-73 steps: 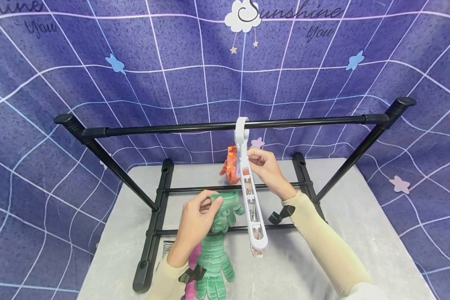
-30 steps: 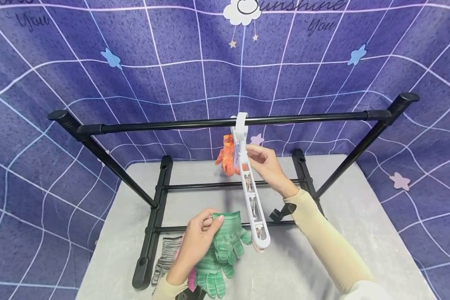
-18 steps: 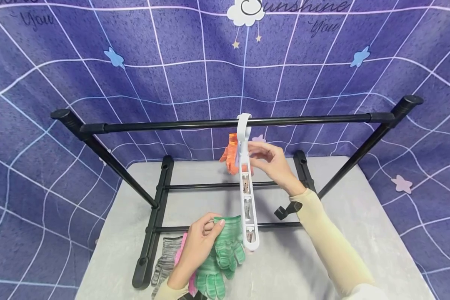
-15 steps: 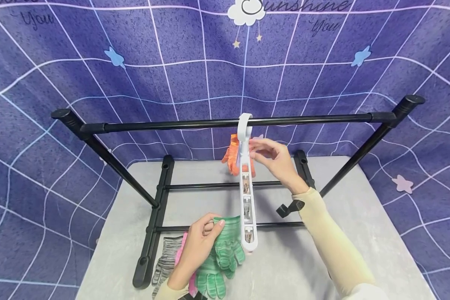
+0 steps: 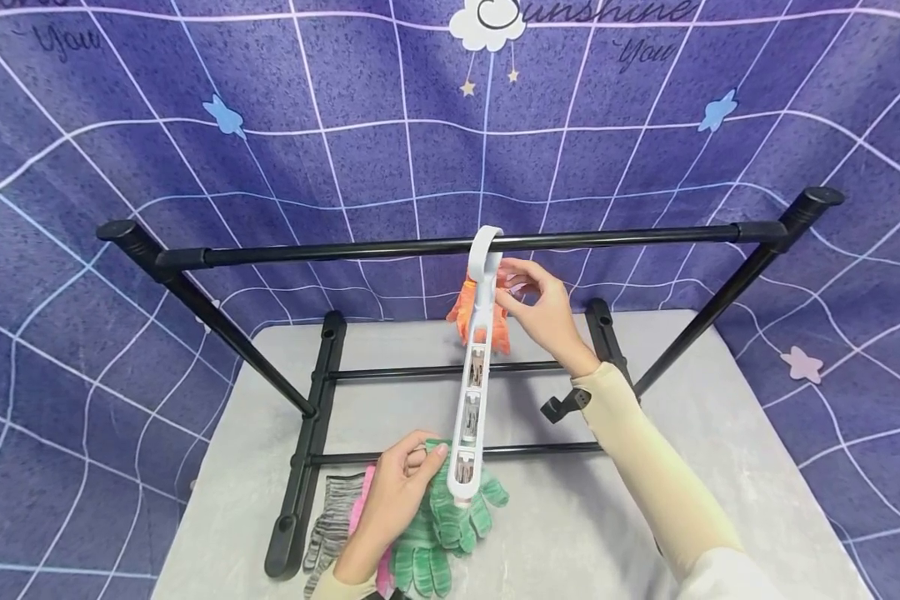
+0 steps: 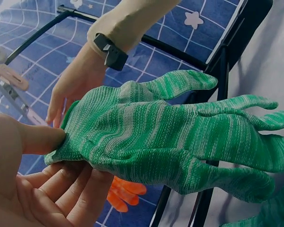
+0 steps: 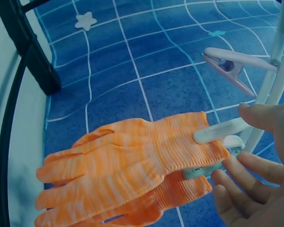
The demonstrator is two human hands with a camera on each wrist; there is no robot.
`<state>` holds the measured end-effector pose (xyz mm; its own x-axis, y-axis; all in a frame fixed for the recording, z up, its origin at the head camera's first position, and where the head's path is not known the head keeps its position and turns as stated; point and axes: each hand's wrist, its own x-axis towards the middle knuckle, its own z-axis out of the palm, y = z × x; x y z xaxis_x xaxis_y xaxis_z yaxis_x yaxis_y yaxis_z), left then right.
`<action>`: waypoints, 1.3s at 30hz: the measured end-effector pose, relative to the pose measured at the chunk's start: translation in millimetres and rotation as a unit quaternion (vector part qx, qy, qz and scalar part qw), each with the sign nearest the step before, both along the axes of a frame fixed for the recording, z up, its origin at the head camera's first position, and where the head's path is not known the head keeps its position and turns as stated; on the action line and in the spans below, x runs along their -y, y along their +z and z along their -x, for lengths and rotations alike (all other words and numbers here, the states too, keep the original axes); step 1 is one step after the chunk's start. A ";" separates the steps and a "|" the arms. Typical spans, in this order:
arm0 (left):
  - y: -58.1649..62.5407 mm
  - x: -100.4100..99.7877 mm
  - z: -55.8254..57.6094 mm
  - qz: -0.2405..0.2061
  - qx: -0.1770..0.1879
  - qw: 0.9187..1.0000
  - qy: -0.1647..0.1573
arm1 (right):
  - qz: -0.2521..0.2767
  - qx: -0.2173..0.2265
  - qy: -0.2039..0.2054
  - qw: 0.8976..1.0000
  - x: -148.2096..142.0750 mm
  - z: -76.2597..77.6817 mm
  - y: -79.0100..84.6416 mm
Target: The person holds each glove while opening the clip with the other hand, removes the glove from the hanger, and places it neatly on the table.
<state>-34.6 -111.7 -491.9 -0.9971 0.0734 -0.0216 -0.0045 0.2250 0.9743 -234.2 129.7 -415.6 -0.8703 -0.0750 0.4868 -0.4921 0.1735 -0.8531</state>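
Note:
In the head view, my left hand (image 5: pixel 397 483) pinches the cuff of a green striped knitted glove (image 6: pixel 146 127) between thumb and fingers; its glove fingers hang loose. A white clip hanger (image 5: pixel 484 304) hangs from the black rail, its lower end in front of the green glove. My right hand (image 5: pixel 543 312) is at the hanger's upper part. Orange gloves (image 7: pixel 109 161) hang there by their cuffs, in a white clip (image 7: pixel 220 131) and a pale green clip (image 7: pixel 199 172). The right thumb lies on the white clip, the fingers curled around below it.
A black rack's top rail (image 5: pixel 330 252) spans the view. On the grey table (image 5: pixel 570 533) lie another green glove (image 5: pixel 422 567), a pink glove (image 5: pixel 384 571) and a grey striped glove (image 5: pixel 333 521). A lilac clip (image 7: pixel 234 66) sticks out from the hanger. A purple curtain (image 5: pixel 390 100) hangs behind.
The left hand has lowered the green glove from near the hanger's middle. The hanger's lower end has swung left, and the right hand has shifted slightly upward beside the orange gloves.

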 end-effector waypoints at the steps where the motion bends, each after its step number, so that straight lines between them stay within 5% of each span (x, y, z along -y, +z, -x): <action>1: -0.4 0.0 -0.5 -0.006 0.005 1.000 -0.005 | 0.000 0.003 -0.003 1.000 0.6 0.8 0.3; 13: -9.6 -4.5 -7.6 -0.028 0.027 0.999 -0.037 | -0.014 0.024 -0.019 0.999 12.5 -1.2 12.5; 29: -15.3 -7.4 -11.9 -0.052 0.033 0.997 -0.054 | 0.001 0.021 -0.029 0.999 8.8 8.0 7.0; 39: -28.6 -8.3 -10.0 -0.001 0.012 0.998 -0.061 | 0.004 0.028 -0.029 0.999 7.7 5.6 8.1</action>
<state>-24.6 -103.3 -520.5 -0.9798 0.1947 -0.0448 -0.0001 0.2234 0.9747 -239.8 122.1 -407.5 -0.8988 -0.0192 0.4378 -0.4330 0.1937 -0.8803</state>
